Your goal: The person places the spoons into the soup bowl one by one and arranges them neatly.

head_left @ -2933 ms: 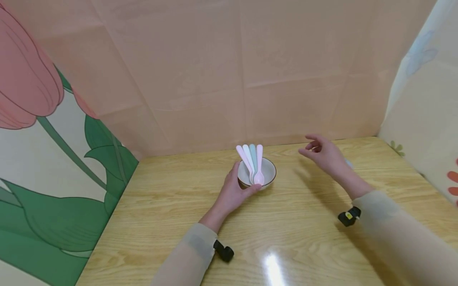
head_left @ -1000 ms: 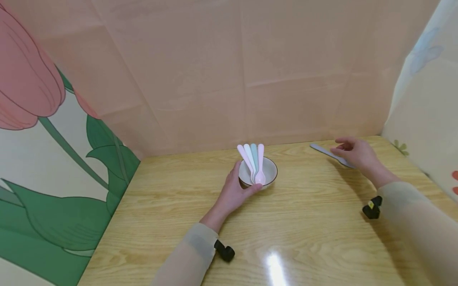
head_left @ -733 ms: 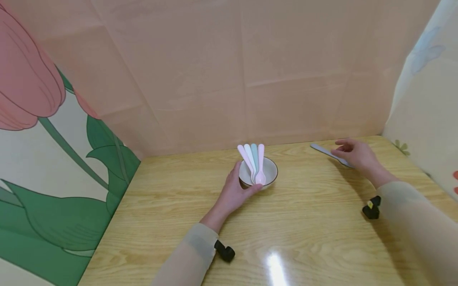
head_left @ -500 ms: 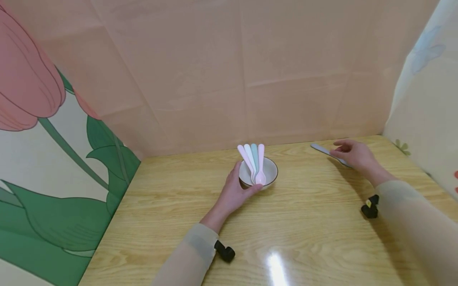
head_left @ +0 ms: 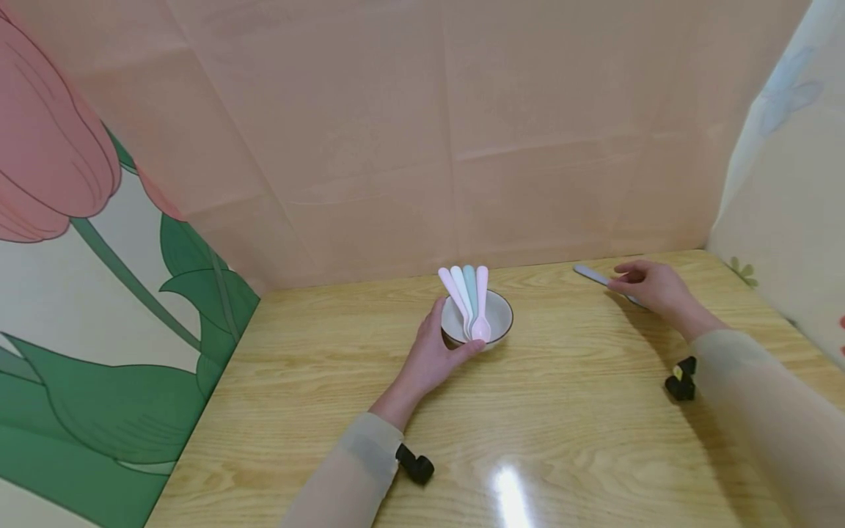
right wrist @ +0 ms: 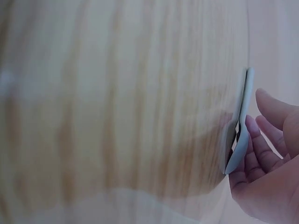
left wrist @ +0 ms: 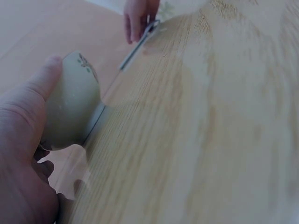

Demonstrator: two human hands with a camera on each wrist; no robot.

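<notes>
In the head view my left hand [head_left: 429, 359] grips the side of a small white bowl [head_left: 498, 319] with a dark rim. The left wrist view shows the bowl's outer wall [left wrist: 72, 102] against the thumb. Several spoons lean in the bowl, handles up: a pink spoon [head_left: 483, 293], a teal spoon [head_left: 469, 282], a white one and another pink one. At the right, a grey-blue spoon [head_left: 590, 274] lies on the table, its bowl end partly hidden by my right hand [head_left: 653, 284]. In the right wrist view, thumb and fingers stand apart around this spoon [right wrist: 244, 121], the fingertips right by it.
The wooden table [head_left: 317, 425] ends at a pink backdrop [head_left: 343, 183] close behind the bowl and spoon. A flower-printed panel [head_left: 132, 396] borders the left side, a pale panel [head_left: 785, 213] the right.
My right hand has moved right from the area beside the bowl to the grey-blue spoon, then shifted slightly along it. The left hand and bowl stay in place.
</notes>
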